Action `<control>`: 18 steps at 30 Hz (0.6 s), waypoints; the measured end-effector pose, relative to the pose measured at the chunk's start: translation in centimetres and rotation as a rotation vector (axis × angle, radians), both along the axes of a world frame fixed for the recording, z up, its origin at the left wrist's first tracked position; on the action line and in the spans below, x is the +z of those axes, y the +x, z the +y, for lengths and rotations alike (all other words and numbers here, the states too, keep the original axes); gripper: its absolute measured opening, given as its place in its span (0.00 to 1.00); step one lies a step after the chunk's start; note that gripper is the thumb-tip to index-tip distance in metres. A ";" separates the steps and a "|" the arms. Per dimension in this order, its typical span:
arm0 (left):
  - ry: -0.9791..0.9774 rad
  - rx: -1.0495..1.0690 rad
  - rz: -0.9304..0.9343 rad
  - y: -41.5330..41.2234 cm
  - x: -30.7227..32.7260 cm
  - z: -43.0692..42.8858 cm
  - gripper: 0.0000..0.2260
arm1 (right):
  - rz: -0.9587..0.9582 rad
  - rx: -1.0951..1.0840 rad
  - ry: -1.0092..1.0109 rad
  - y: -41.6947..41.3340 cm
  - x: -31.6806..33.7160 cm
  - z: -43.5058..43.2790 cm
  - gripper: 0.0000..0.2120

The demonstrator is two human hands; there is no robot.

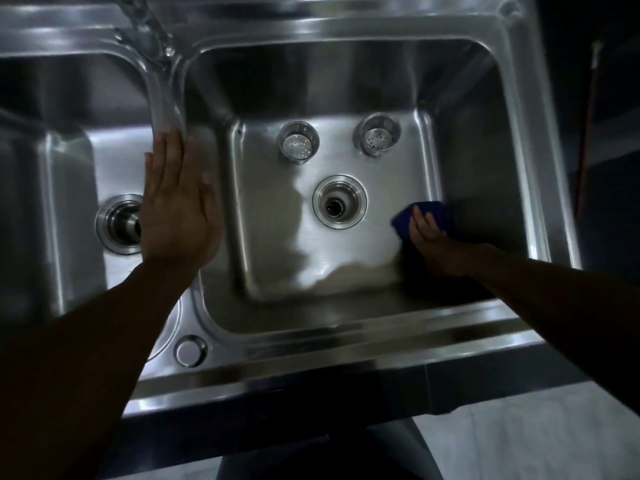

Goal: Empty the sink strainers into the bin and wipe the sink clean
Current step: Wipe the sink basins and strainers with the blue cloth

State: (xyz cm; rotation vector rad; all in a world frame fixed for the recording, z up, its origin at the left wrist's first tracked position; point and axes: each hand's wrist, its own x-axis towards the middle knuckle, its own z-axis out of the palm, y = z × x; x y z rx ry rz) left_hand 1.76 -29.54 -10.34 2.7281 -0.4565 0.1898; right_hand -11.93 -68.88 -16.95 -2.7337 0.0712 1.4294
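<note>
While the right hand (pixel 427 233) pressed a blue cloth (pixel 420 211) flat against the right basin's (pixel 485 98) floor to wipe it, the left hand (pixel 178 202) rested open on the divider (pixel 166 98), seemingly for balance, with both strainers (pixel 298 142) parked behind the open drain (pixel 339 201).

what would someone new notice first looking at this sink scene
Probably the blue cloth, the only strong colour, pressed by the right hand against the floor of the right basin near its right wall. Next, two strainer baskets standing side by side at the back of that basin, behind the open drain. The left hand rests flat on the divider between the basins.
</note>
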 end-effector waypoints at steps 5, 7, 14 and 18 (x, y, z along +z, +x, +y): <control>0.000 -0.007 0.012 0.1 0.1 0.0 0.23 | 0.165 -0.193 0.175 0.0 2.9 0.3 0.24; 0.000 -0.008 0.012 0.1 0.1 0.1 0.23 | 0.188 -0.259 0.272 0.7 3.6 2.6 0.14; 0.020 -0.014 0.013 0.1 0.0 0.0 0.24 | 0.264 -0.210 0.717 4.0 2.7 18.5 0.17; -0.001 -0.016 0.022 0.0 0.2 -0.1 0.23 | 0.205 -0.112 0.690 5.0 2.4 24.4 0.17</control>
